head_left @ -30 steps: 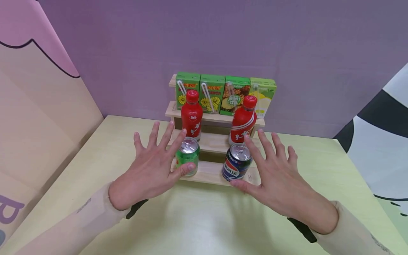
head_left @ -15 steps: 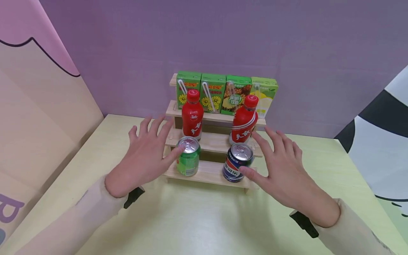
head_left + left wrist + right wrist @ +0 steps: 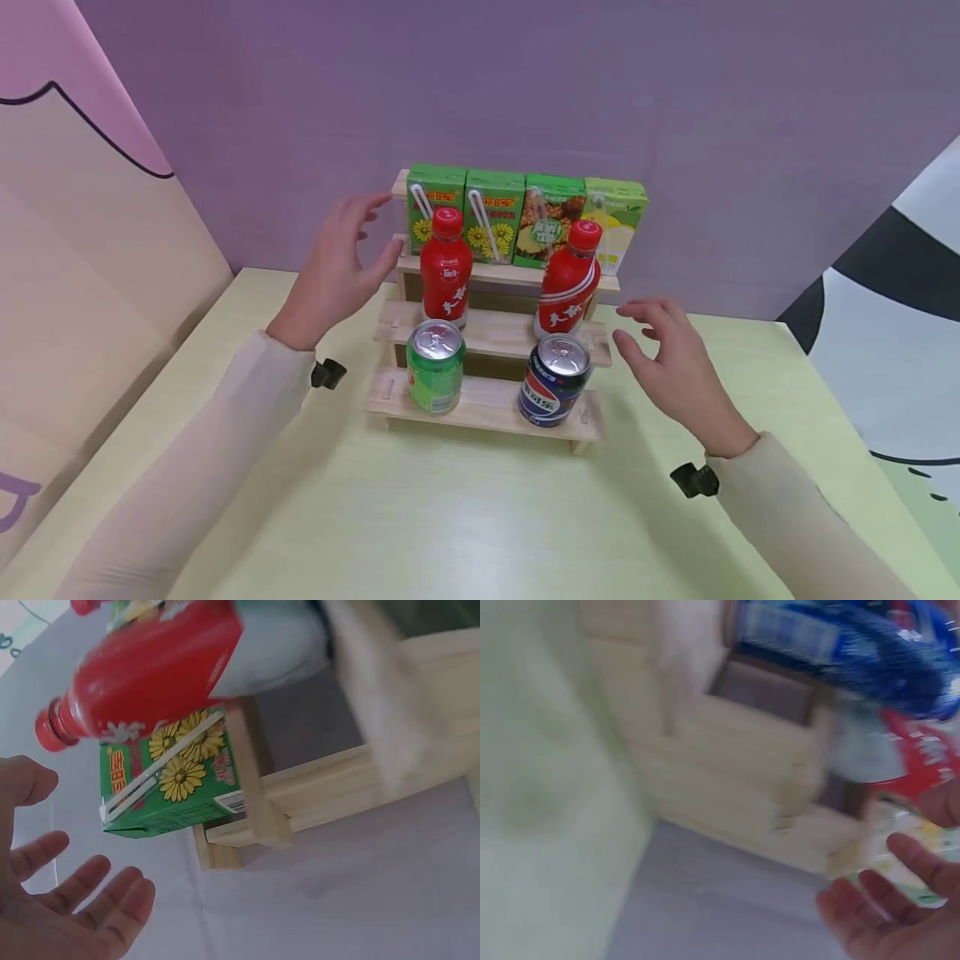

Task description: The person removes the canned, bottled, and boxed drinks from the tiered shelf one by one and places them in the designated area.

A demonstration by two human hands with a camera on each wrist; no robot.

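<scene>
A wooden tiered rack (image 3: pixel 487 415) holds drinks. My left hand (image 3: pixel 335 271) is beside its upper left end, near the leftmost green carton (image 3: pixel 435 187), fingers relaxed and holding nothing; the left wrist view shows that hand (image 3: pixel 71 900) apart from the carton (image 3: pixel 180 780). My right hand (image 3: pixel 678 367) hangs right of the rack, fingers bent loosely, holding nothing. Two red bottles (image 3: pixel 447 271) (image 3: pixel 570 279) stand on the middle tier. On the bottom tier are a green can (image 3: pixel 436 371) and a dark blue can (image 3: pixel 553 383).
Three more cartons, one green (image 3: pixel 493 212), one with pineapple pictures (image 3: pixel 550 221) and one yellow-green (image 3: pixel 617 221), line the top tier. The pale tabletop (image 3: pixel 465 517) extends around the rack, with a purple backdrop (image 3: pixel 525 83) behind it and printed panels on both sides.
My left hand has moved up and forward to the rack's top left. My right hand has shifted right, off the blue can, its fingers more bent. The rack and drinks keep their arrangement.
</scene>
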